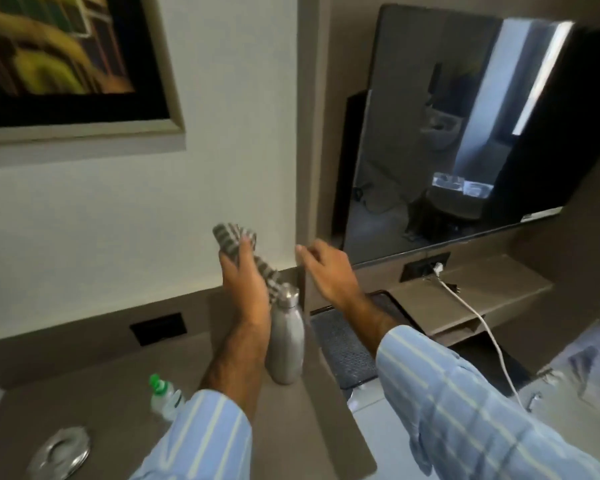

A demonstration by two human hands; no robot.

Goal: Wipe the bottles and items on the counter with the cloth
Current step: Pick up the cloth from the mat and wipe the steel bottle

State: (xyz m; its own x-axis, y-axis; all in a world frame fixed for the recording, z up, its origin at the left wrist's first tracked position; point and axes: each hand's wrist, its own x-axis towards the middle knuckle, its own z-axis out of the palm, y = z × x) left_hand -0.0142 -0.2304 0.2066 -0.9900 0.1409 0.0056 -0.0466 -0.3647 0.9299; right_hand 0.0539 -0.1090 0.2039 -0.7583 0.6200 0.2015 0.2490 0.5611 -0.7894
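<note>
Two hands hover above the counter [84,386]: the left hand [245,285] clutches the striped cloth [238,242], the right hand [329,271] spread and empty. Just below stands the metal bottle [286,344], likely smooth and slippery; steadying its body seems safest.

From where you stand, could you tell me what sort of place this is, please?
Probably a hotel room: a wall-mounted TV above a built-in counter with sockets, a framed picture, and a metal ashtray beside the bottles.
</note>
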